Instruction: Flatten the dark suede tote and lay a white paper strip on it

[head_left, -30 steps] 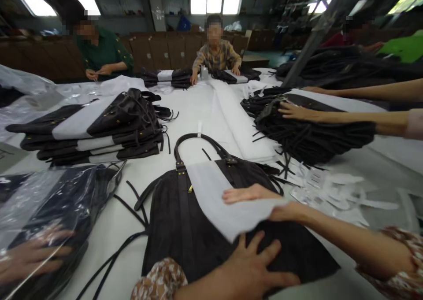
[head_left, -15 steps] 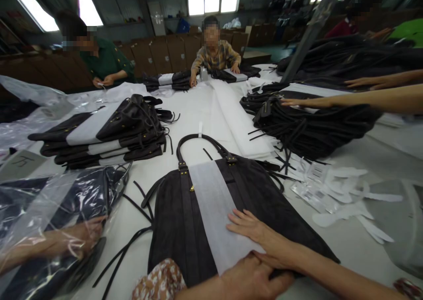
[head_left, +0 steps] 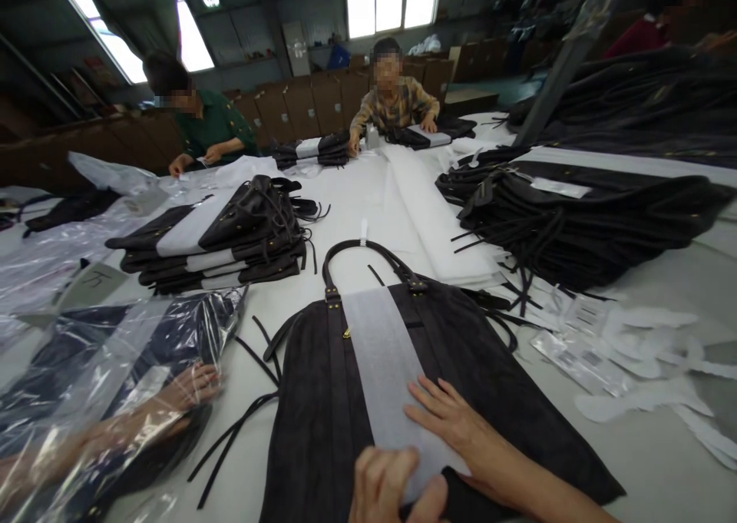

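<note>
A dark suede-like handbag [head_left: 495, 377] lies flat on the white table in front of me, its handle [head_left: 368, 250] pointing away. A white paper strip [head_left: 383, 339] runs lengthwise down the bag's middle. My right hand [head_left: 454, 423] lies flat on the strip's lower part, fingers spread, holding nothing. At the bottom edge of the view, my left hand [head_left: 391, 484] has its fingers curled over the near end of the strip at the bag's bottom edge.
Stacks of folded dark bags [head_left: 230, 235] sit left of centre, and a big pile [head_left: 576, 216] lies right. Another person's hand [head_left: 184, 388] works inside a clear plastic bag [head_left: 86, 385] at left. Paper tags [head_left: 622, 339] litter the right. Two people stand at the far side.
My right hand slid down the strip toward me. My left hand went from lying flat on the bag to curling over the strip's near end. The arms reaching in from the right have gone.
</note>
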Motion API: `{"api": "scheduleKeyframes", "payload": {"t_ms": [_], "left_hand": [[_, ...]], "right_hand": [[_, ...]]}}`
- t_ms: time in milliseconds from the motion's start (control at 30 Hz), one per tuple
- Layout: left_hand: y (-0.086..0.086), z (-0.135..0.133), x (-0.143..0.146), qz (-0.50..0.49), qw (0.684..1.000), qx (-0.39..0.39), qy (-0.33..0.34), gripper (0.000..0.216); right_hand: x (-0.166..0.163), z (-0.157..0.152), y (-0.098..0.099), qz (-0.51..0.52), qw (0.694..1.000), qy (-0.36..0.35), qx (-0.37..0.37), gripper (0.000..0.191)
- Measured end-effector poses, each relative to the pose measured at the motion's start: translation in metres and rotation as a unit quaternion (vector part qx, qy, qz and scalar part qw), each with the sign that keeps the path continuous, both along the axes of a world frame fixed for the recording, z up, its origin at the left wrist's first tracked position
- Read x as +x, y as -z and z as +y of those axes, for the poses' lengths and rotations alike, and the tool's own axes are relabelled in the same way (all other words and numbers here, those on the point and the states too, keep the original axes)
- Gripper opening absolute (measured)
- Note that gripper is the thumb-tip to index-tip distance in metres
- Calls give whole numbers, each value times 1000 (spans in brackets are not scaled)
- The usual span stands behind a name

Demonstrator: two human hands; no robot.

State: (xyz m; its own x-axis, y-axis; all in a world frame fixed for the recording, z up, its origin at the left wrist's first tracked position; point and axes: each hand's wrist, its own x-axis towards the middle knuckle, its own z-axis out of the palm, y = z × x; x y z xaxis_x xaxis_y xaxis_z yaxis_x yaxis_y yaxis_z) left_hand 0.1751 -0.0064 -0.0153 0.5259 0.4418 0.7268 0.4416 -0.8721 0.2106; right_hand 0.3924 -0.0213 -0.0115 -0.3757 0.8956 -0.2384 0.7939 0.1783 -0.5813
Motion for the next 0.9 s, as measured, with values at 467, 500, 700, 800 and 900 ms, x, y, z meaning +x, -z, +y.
{"api": "scheduleKeyframes", "payload": {"t_ms": [467,500,700,800,900], "left_hand": [[5,5,-32,367,929,-34,8,53],[4,5,-32,371,928,-30,11,53],[2,1,-37,386,918,5,84,53],[5,0,-39,381,917,18,117,54],[4,-1,-40,362,925,33,114,53]], "right_hand": [[-28,-41,0,-144,972,-22,187,73],[-29,-45,1,-156,965,-22,209,68],[-38,-64,10,-199,929,2,310,53],[-42,-68,16,-210,916,16,343,52],[-44,-73,21,-203,895,23,396,49]]}}
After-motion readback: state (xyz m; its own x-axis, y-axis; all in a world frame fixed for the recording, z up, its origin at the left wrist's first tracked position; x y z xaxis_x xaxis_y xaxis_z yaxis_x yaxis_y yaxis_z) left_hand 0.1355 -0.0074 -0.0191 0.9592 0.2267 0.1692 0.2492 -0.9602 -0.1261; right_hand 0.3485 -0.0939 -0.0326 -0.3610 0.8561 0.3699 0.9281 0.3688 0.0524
